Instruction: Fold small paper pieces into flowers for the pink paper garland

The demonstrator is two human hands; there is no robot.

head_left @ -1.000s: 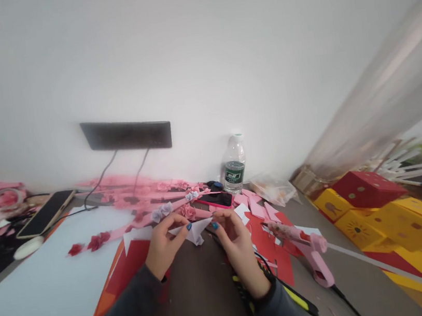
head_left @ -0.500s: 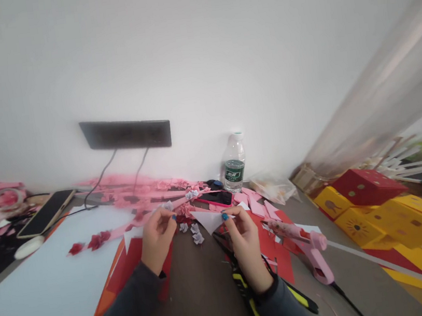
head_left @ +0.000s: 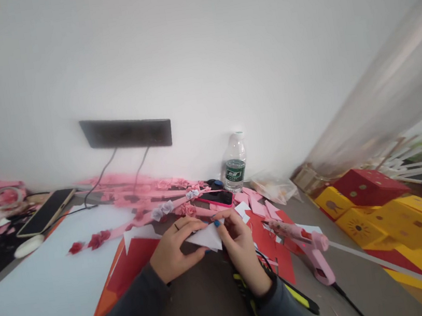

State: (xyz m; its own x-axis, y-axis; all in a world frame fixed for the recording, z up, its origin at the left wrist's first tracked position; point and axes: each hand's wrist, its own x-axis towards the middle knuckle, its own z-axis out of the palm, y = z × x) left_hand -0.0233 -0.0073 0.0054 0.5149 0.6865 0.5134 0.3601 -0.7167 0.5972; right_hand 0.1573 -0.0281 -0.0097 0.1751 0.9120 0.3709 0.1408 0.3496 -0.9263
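Observation:
A folded piece of white paper (head_left: pixel 206 237) is between my two hands above the middle of the desk. My right hand (head_left: pixel 239 245) pinches its right edge between thumb and fingers. On its left side, my left hand (head_left: pixel 178 246) has its fingers along the top edge and its thumb under the lower edge. Behind them lie pink paper strips with white paper flowers (head_left: pixel 162 210) and pink flowers (head_left: pixel 189 210). Pliers with black and yellow handles (head_left: pixel 301 297) lie partly under my right forearm.
At right lie a pink glue gun (head_left: pixel 305 244), red paper (head_left: pixel 285 265) and yellow boxes (head_left: pixel 400 220). A water bottle (head_left: pixel 235 167) stands by the wall. Large white sheets (head_left: pixel 48 285), red card (head_left: pixel 132 266) and a phone (head_left: pixel 46 212) are at left.
My left hand has moved right to the white paper and taken hold of it. The paper has shifted and turned slightly in my right hand, which has moved a little left.

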